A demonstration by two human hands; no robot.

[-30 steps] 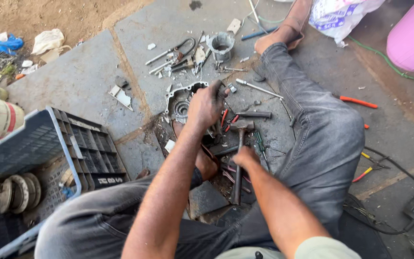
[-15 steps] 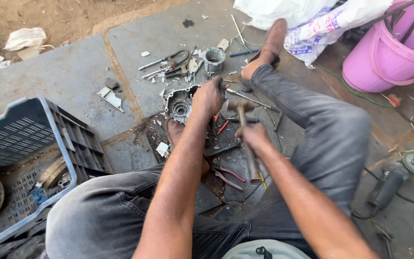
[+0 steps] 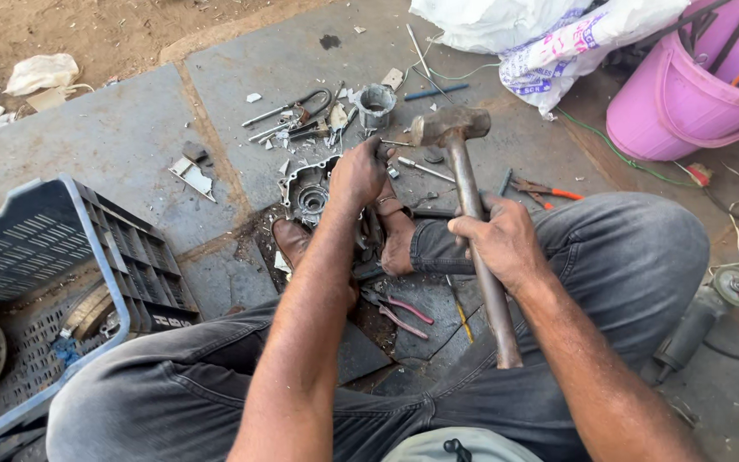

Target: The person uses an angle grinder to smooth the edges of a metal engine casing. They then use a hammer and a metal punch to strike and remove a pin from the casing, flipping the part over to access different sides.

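Observation:
I sit on a stone floor with both legs bent in grey trousers. My right hand (image 3: 499, 241) grips the metal handle of a hammer (image 3: 465, 180), whose head is raised above the floor. My left hand (image 3: 357, 175) is closed on a thin metal rod or punch (image 3: 391, 144) held over a grey metal engine casing (image 3: 308, 193). The casing lies on the floor just beyond my sandalled foot (image 3: 291, 241). The hammer head hangs close to the end of the rod.
A blue plastic crate (image 3: 53, 257) with round metal discs stands at left. A pink bucket (image 3: 686, 94) and white sacks (image 3: 523, 30) are at top right. Pliers (image 3: 545, 190), a metal cylinder (image 3: 375, 104) and several loose tools litter the floor. An angle grinder (image 3: 703, 316) lies at right.
My right hand has lifted the hammer from low between my legs up to beside the rod. My right leg has drawn in. The view has shifted right, showing the bucket.

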